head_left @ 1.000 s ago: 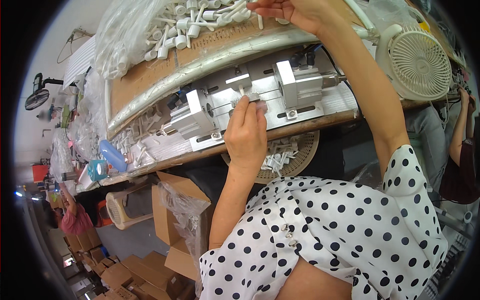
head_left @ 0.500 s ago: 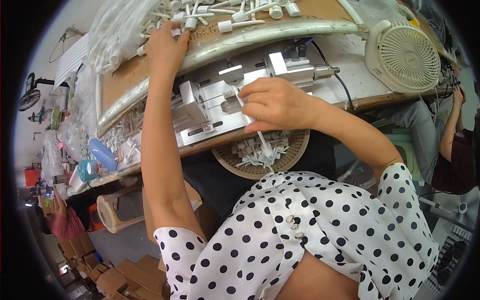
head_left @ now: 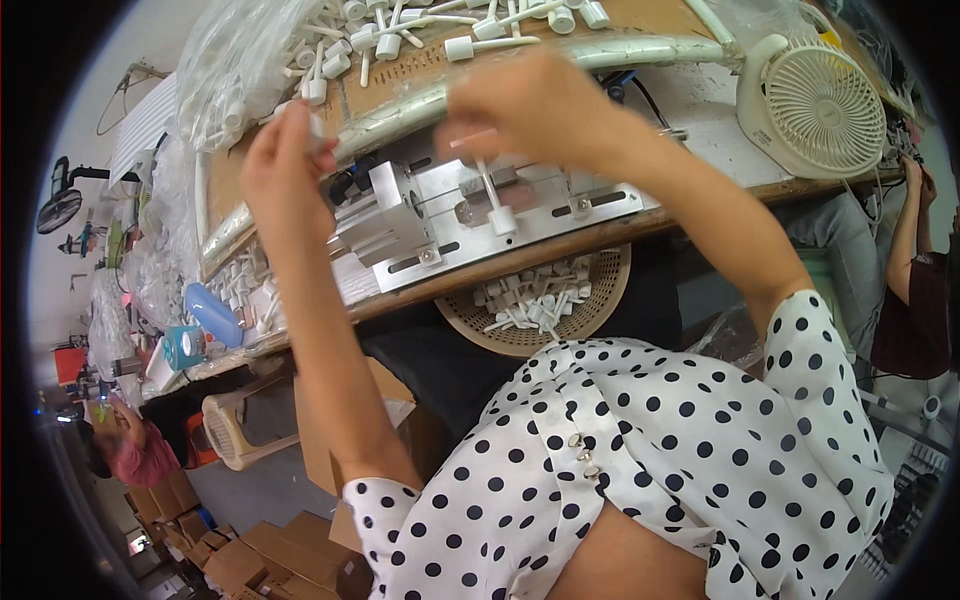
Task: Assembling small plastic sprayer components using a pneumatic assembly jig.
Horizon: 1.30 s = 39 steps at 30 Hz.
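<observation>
My left hand [head_left: 285,165] is raised at the left end of the metal fixture, fingers pinched together. A white plastic piece [head_left: 317,125] shows at its fingertips, partly hidden. My right hand [head_left: 525,110], smeared by motion, hovers over the back of the silver clamping fixture [head_left: 400,215]; its fingers cannot be made out. Below that hand, a white stick with a cylindrical cap [head_left: 500,219] lies across the middle of the fixture, cap toward me. Many similar capped sticks [head_left: 388,45] lie heaped on the cardboard-lined tray beyond.
A tan basket [head_left: 455,325] with several white pieces sits below the bench edge. At the right stands a white fan [head_left: 815,110]. Plastic bags [head_left: 235,60], a blue object [head_left: 212,313] and a teal container [head_left: 183,345] are at the left. Other people sit on both sides.
My left hand has drawn back from the heap toward me. My right hand has moved up and away from the fixture's front. A white stick above the basket no longer shows there.
</observation>
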Motion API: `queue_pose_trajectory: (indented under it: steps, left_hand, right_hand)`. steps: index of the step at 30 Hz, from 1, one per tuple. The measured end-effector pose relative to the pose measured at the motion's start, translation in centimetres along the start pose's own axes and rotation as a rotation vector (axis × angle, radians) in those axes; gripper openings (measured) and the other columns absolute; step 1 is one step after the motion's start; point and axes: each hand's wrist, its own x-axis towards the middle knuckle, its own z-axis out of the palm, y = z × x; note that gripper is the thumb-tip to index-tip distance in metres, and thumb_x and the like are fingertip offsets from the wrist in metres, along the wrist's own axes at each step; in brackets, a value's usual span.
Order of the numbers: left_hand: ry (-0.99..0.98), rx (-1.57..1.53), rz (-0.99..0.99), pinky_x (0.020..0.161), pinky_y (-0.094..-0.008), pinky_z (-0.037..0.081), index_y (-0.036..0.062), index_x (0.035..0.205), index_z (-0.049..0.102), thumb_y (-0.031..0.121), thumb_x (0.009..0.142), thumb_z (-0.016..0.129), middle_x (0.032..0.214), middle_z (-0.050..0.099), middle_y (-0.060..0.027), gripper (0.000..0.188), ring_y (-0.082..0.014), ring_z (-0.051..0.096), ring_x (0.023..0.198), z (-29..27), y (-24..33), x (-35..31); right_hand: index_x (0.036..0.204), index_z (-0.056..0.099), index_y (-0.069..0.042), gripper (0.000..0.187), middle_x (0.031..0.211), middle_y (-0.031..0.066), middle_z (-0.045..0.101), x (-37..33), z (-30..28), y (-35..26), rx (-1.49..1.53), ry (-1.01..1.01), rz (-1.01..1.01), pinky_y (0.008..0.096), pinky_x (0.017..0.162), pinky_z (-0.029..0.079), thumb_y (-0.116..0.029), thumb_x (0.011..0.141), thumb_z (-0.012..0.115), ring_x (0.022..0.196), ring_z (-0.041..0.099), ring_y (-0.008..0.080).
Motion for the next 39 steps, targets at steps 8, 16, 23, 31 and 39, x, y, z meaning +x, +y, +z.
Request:
queue_pose_trajectory:
  steps: [8,16,23,31,39]
  left_hand:
    - [-0.145,0.692,0.616,0.064,-0.0275,0.047,-0.0011,0.094,0.061,0.005,0.072,0.066,0.106,0.057,-0.0123,0.023,-0.0197,0.058,0.076,6.1,-6.4,-11.9]
    - [-0.170,0.834,0.630,0.079,-0.0348,0.047,-0.0041,0.091,0.060,0.004,0.073,0.064,0.103,0.059,-0.0172,0.020,-0.0320,0.059,0.091,6.5,-6.3,-11.9]
    - [-0.185,0.823,0.624,0.077,-0.0371,0.048,-0.0061,0.092,0.059,0.003,0.073,0.064,0.102,0.058,-0.0203,0.022,-0.0343,0.059,0.089,6.9,-6.0,-11.7]
    - [-0.182,0.865,0.608,0.076,-0.0353,0.049,-0.0048,0.091,0.061,0.005,0.073,0.065,0.102,0.059,-0.0186,0.022,-0.0320,0.060,0.088,7.1,-6.0,-11.8]
    - [-0.192,0.895,0.599,0.069,-0.0323,0.049,-0.0024,0.090,0.063,0.008,0.072,0.066,0.100,0.061,-0.0147,0.021,-0.0268,0.062,0.077,6.8,-5.5,-11.6]
  right_hand:
    - [0.071,0.065,-0.001,0.023,0.070,0.0187,0.062,6.3,0.6,3.0,-0.437,-0.235,0.271,0.0383,0.061,0.048,-0.022,0.070,0.056,0.067,0.062,0.0300]
    - [0.073,0.061,0.002,0.026,0.068,0.0185,0.060,2.3,-4.7,1.1,0.207,0.057,0.291,0.0357,0.060,0.046,-0.024,0.072,0.059,0.066,0.060,0.0293]
    - [0.076,0.060,0.001,0.023,0.063,0.0137,0.060,-0.2,-6.2,0.9,0.363,0.176,0.285,0.0294,0.055,0.044,-0.021,0.073,0.063,0.058,0.058,0.0193]
    - [0.079,0.060,0.001,0.023,0.064,0.0133,0.060,-1.1,-5.8,0.6,0.418,0.171,0.302,0.0289,0.054,0.044,-0.020,0.073,0.063,0.057,0.059,0.0188]
    - [0.080,0.060,0.001,0.024,0.064,0.0104,0.059,-1.7,-7.1,-0.8,0.511,0.101,0.364,0.0270,0.054,0.043,-0.021,0.074,0.065,0.058,0.057,0.0149]
